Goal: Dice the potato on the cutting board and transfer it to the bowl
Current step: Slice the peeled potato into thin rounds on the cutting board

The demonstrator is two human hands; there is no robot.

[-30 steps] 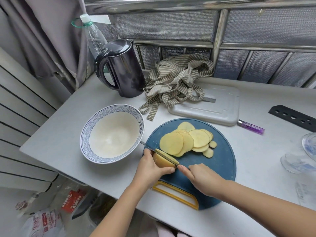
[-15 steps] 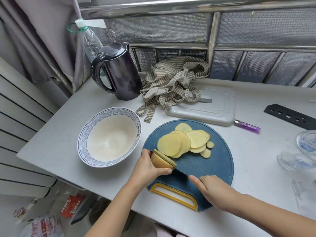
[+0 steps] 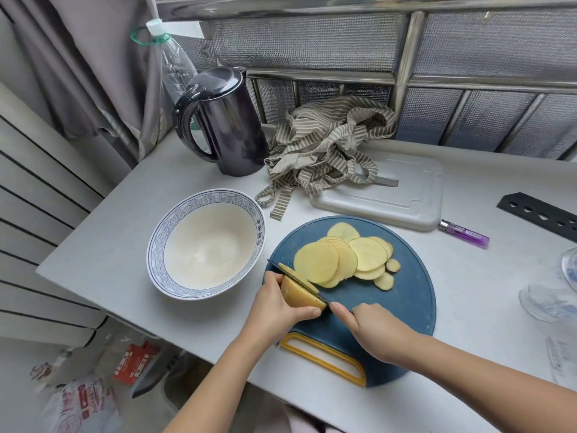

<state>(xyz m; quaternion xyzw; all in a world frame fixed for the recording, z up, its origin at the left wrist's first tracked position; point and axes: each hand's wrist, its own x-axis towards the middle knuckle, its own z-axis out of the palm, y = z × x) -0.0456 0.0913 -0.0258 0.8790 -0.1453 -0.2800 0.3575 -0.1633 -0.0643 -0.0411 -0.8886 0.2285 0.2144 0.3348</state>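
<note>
Left hand: I see the left hand [image 3: 274, 307] curled round the uncut potato end [image 3: 301, 296], pinning it to the near-left part of the blue cutting board [image 3: 409, 295].
Right hand: the right hand [image 3: 374, 332] is wrapped on the knife [image 3: 292, 275] handle, forefinger laid forward.
Knife: the blade is set into the potato's top, its tip toward the bowl [image 3: 204, 192].
Slices: I count a lapped heap of thin potato slices [image 3: 338, 260] mid-board, just past the blade.
Bowl: on the counter, just left of the board.
Behind: kettle [image 3: 224, 126], striped cloth [image 3: 327, 142].
</note>
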